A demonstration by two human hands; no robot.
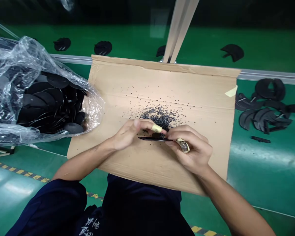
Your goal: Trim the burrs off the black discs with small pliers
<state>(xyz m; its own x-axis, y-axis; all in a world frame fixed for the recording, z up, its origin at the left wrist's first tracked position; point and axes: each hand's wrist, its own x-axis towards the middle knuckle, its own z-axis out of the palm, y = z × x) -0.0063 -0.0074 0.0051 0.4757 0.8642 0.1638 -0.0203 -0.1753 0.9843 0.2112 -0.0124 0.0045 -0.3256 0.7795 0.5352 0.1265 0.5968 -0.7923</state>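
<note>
Held edge-on over the cardboard is a thin black plastic disc point(149, 139) with a small raised block on its far side. My right hand point(193, 149) pinches the right end of this disc between thumb and fingers. Against that palm sits a small brownish, shiny piece with a yellow wrapping point(183, 145); I cannot make out its kind. My left hand point(127, 132) has its fingers stretched out, the index wrapped in yellow tape point(156, 128), its tip at the raised block. Just beyond both hands lies a heap of tiny black bits point(159, 118), partly hidden by the fingers.
The cardboard sheet point(201, 85) has scattered black bits and a yellow tape piece point(231, 91). A clear plastic bag point(93, 109) full of black discs point(43, 100) lies left. Curved black parts point(265, 118) sit right on the green surface. A metal post point(179, 32) stands behind.
</note>
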